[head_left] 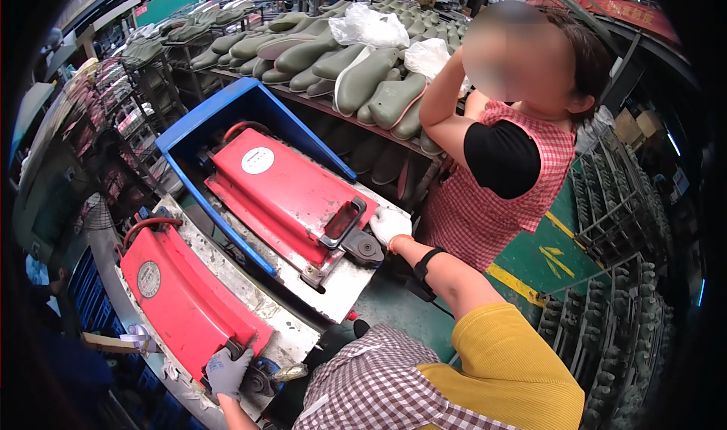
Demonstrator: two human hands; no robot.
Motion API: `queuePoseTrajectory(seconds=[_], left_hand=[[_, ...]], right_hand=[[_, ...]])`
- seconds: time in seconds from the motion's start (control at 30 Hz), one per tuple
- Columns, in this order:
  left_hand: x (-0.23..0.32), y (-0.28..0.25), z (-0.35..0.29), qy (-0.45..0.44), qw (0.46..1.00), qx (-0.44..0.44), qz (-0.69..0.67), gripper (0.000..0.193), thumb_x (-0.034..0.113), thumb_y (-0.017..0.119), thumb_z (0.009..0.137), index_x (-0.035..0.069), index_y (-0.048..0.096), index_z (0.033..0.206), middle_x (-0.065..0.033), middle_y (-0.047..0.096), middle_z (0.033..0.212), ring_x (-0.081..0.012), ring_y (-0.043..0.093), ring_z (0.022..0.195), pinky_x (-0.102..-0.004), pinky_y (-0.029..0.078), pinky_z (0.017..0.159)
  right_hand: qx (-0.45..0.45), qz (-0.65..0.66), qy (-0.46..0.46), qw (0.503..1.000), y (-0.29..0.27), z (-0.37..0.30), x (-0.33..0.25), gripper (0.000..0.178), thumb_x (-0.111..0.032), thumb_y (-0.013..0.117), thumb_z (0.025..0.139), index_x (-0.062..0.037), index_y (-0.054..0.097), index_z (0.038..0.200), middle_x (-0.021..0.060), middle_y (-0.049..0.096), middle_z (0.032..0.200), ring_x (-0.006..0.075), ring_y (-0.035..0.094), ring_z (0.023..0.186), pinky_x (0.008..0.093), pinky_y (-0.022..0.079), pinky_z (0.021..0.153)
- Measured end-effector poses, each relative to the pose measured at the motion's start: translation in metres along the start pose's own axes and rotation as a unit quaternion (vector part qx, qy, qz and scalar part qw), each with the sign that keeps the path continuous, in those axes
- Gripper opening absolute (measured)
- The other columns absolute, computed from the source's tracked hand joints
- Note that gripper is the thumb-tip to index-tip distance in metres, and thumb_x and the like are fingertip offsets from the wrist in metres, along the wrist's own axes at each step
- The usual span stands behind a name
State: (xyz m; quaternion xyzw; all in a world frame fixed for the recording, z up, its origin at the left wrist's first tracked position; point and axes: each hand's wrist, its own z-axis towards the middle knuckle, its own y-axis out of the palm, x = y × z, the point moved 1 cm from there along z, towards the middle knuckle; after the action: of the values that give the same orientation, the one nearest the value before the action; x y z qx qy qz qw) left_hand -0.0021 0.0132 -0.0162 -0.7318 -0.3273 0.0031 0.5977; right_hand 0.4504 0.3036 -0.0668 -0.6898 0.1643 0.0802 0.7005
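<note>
My left hand (228, 372), in a grey glove, is closed around the black handle (237, 348) at the near end of the left red machine cover (185, 293). A dark round metal fitting (261, 378) sits just right of it. My right hand (391, 226), in a white glove, lies against the near right corner of the other red cover (284, 187), its fingers bent at the edge and partly hidden. That cover's black loop handle (346, 224) stands up beside the hand, above a dark metal joint (365, 247). Both covers rest on scuffed metal plates.
A blue hood (204, 108) surrounds the right machine's far end. Behind it, a rack holds many grey-green shoe lasts (379, 81) and plastic bags (369, 25). A person in a red checked apron (485, 203) stands close at right. Loaded racks (606, 331) stand farther right.
</note>
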Motion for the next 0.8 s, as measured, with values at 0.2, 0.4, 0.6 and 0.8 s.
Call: queuePoseTrajectory(seconds=[0.2, 0.4, 0.6, 0.8], left_hand=[[-0.006, 0.003, -0.002, 0.038, 0.999, 0.006, 0.029, 0.053, 0.056, 0.08, 0.075, 0.005, 0.07, 0.075, -0.0199, 0.068, 0.073, -0.0386, 0.068, 0.075, -0.0494, 0.05, 0.068], [-0.03, 0.023, 0.004, 0.058, 0.997, 0.05, 0.033, 0.054, 0.054, 0.084, 0.073, 0.003, 0.067, 0.066, -0.019, 0.065, 0.066, -0.0376, 0.066, 0.067, -0.0491, 0.047, 0.063], [-0.011, 0.01, 0.002, 0.033, 0.999, 0.02, -0.013, 0.054, 0.057, 0.081, 0.076, 0.005, 0.066, 0.067, -0.0187, 0.065, 0.069, -0.038, 0.065, 0.069, -0.0486, 0.047, 0.065], [-0.018, 0.014, 0.0, 0.035, 0.998, 0.053, -0.019, 0.053, 0.053, 0.083, 0.075, 0.004, 0.066, 0.068, -0.0179, 0.065, 0.068, -0.038, 0.065, 0.069, -0.0483, 0.048, 0.064]], right_hand=[[-0.003, -0.005, -0.009, 1.0, 0.0, -0.005, 0.001, 0.038, -0.038, 0.051, 0.094, -0.0116, 0.075, 0.109, 0.0194, 0.073, 0.113, 0.0379, 0.07, 0.106, 0.0486, 0.055, 0.091], [-0.034, -0.008, 0.017, 0.999, 0.002, -0.004, 0.004, 0.039, -0.038, 0.051, 0.094, -0.0121, 0.074, 0.111, 0.0188, 0.074, 0.109, 0.0365, 0.07, 0.106, 0.0481, 0.055, 0.09], [0.116, 0.061, 0.107, 0.986, -0.004, -0.007, 0.0, 0.038, -0.033, 0.059, 0.09, -0.0126, 0.062, 0.123, 0.0168, 0.067, 0.124, 0.0366, 0.063, 0.118, 0.0463, 0.051, 0.099], [0.244, 0.47, 0.215, 0.821, -0.003, 0.017, 0.032, 0.069, -0.018, 0.055, 0.092, -0.0091, 0.039, 0.158, 0.0204, 0.067, 0.122, 0.0334, 0.068, 0.109, 0.0452, 0.05, 0.099]])
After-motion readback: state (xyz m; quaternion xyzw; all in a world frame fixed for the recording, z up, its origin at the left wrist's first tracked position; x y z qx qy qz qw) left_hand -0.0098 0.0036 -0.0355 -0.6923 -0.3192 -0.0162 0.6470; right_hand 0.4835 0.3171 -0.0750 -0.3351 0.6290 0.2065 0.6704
